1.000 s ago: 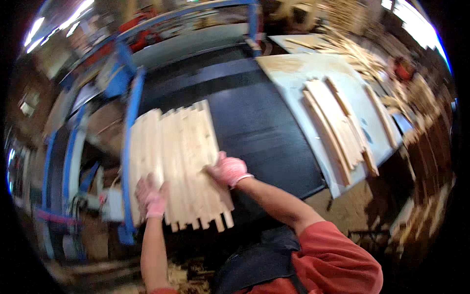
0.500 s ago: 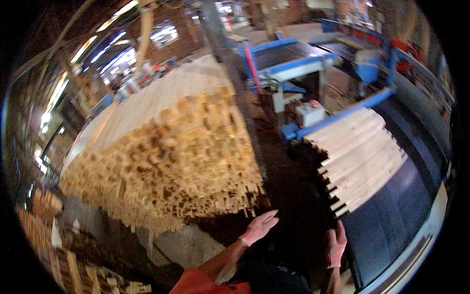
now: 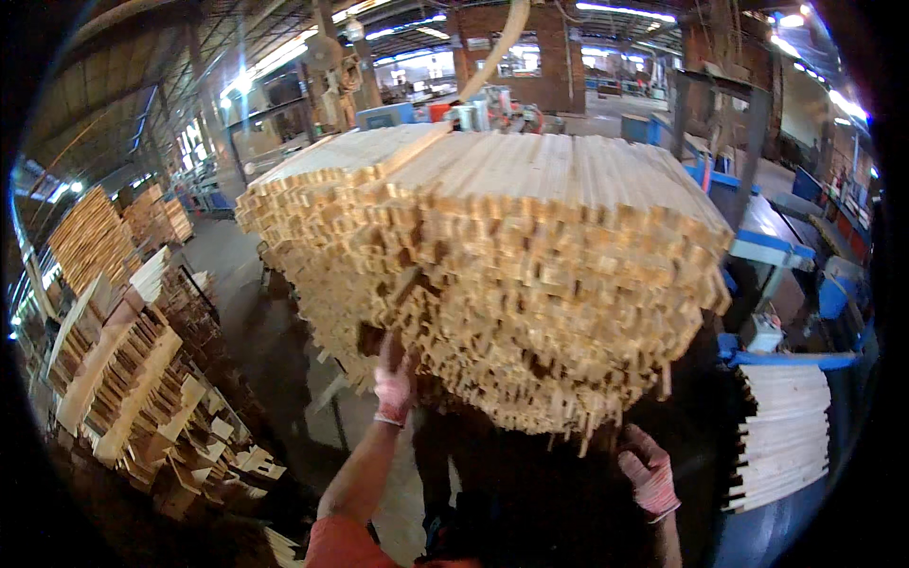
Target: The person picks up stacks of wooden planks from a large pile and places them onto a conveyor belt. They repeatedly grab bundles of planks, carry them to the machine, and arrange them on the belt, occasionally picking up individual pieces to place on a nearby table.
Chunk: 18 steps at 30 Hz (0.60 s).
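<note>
A big stack of pale wooden strips (image 3: pixel 530 275) fills the middle, its uneven cut ends facing me. My left hand (image 3: pixel 393 383), in a pinkish-white glove, reaches up in front of the stack's lower left part. Its fingers are stretched out and hold nothing; whether they touch the strip ends I cannot tell. Low on the right, my gloved right hand (image 3: pixel 650 475) hangs below the stack's right corner, its fingers loosely bent and apart, with nothing in it. A row of similar wooden strips (image 3: pixel 784 435) lies to its right on a dark conveyor belt (image 3: pixel 772 530).
At the left stand piles of boards and offcuts (image 3: pixel 142 379), with taller wood stacks (image 3: pixel 95 241) behind. Blue machine framing (image 3: pixel 772 246) stands at the right, beside a dark post (image 3: pixel 751 142). A pale hose (image 3: pixel 502 52) hangs beyond the stack. Grey floor (image 3: pixel 241 256) runs along the left.
My view has swung right to left, from the conveyor to the big stack. My left hand has risen toward the strip ends; my right hand has moved away from the conveyor's strips.
</note>
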Available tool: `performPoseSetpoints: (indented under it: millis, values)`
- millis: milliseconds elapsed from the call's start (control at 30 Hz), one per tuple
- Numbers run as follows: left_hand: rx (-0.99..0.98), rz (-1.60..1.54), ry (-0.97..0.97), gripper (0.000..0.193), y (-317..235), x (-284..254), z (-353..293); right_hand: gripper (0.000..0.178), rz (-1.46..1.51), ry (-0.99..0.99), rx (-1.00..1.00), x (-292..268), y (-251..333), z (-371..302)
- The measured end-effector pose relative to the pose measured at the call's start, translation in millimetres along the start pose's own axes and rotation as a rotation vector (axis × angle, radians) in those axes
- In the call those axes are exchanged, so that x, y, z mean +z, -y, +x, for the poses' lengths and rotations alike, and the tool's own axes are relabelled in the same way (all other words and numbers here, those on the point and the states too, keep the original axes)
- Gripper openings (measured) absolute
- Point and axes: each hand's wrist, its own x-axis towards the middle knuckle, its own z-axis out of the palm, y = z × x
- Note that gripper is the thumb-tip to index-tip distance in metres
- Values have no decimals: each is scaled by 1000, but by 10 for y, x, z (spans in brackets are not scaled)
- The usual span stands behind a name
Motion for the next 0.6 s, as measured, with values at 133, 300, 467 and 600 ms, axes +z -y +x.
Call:
performPoseSetpoints:
  millis: [133,300,467,600]
  values:
    - [278,320,-154,67,-851,-724,1358,52,-298,265,-435,1079,922,800]
    - [546,405,-164,69,-1485,-1478,3159,59,-90,322,-285,2657,1486,1818]
    - [467,1067,-126,72,-2043,-1965,4480,71,-805,154,-643,4186,2381,2892]
    - [141,1307,-42,79,-2277,-1912,5250,82,-1031,31,-657,4831,2726,3770]
